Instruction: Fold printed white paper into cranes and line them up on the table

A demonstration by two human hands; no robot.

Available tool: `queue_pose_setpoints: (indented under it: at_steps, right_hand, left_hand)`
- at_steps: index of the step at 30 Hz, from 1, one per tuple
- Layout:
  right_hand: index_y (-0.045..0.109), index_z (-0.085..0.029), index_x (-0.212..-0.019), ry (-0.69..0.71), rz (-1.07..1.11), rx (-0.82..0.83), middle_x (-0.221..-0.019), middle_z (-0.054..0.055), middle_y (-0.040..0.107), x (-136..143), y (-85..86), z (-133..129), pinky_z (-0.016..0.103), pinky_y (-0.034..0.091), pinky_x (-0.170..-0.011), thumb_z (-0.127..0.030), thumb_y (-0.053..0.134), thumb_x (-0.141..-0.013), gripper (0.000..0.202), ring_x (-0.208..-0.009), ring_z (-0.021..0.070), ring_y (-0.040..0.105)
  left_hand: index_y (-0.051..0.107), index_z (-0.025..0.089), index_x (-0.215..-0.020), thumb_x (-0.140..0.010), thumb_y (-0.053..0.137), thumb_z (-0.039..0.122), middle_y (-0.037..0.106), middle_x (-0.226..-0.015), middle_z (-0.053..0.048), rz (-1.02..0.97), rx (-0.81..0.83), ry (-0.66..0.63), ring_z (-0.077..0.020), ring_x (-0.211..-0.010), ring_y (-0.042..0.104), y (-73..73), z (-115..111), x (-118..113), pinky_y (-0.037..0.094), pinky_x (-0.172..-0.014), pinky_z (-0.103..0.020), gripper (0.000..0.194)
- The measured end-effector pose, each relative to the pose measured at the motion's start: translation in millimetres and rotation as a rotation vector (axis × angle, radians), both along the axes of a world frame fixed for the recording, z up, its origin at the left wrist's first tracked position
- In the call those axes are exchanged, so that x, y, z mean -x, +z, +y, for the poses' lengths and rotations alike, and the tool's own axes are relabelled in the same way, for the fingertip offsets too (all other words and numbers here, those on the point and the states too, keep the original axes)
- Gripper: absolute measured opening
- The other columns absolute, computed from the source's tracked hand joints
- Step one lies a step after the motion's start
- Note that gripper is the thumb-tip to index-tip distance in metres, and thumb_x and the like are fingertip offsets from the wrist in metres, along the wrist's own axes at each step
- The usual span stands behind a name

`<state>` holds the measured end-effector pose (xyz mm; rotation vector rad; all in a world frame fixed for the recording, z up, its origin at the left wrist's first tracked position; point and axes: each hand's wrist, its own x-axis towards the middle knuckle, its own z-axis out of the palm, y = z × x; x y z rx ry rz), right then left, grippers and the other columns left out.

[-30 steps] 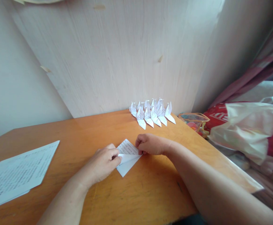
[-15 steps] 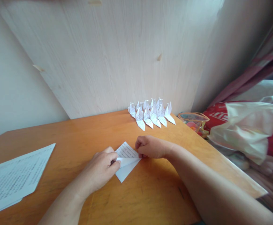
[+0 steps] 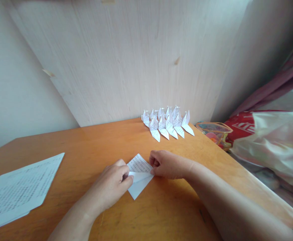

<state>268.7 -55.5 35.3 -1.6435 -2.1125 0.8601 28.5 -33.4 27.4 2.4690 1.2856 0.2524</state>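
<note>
A partly folded paper, printed on its upper part and plain white below, lies on the wooden table in front of me. My left hand pinches its left corner between thumb and bent fingers, where a white fold starts. At the right corner, the thumb and curled fingers of my right hand close on the paper's tip. Several folded paper birds stand close together beyond my hands, near the back edge of the table.
Printed sheets lie stacked on the table at the left. Beyond its right edge are an orange-rimmed clear container, a red bag and a pale plastic bag. A wood-grain panel rises behind.
The whole view has shifted slightly, so things appear a little further right. Both hands remain at the same corners of the paper, with their fingers barely changed.
</note>
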Motion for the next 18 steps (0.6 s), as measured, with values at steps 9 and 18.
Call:
queue_pose_setpoints:
  at_steps: [9, 18]
  right_hand:
    - [0.06, -0.02, -0.091, 0.001, 0.02, 0.0, -0.085, 0.001, 0.067, -2.3, -6.4, 0.0, 0.022, 0.036, -0.055, -0.017, 0.062, -0.07, 0.021, -0.07, 0.0134, 0.056]
    - [0.059, -0.021, -0.089, 0.001, 0.026, 0.0, -0.081, -0.001, 0.067, -2.0, -11.3, -1.0, 0.023, 0.034, -0.055, -0.015, 0.061, -0.07, 0.02, -0.067, 0.013, 0.056]
  left_hand:
    - [0.049, 0.02, -0.067, -0.088, 0.052, 0.037, 0.055, -0.085, 0.0, -0.026, 0.096, 0.035, -0.015, -0.074, 0.052, 5.8, -5.4, 2.8, 0.033, -0.062, -0.028, 0.026]
    - [0.05, 0.02, -0.069, -0.086, 0.054, 0.036, 0.056, -0.088, -0.001, -0.062, 0.15, 0.046, -0.0152, -0.076, 0.052, 7.4, -9.6, 4.1, 0.036, -0.063, -0.028, 0.024]
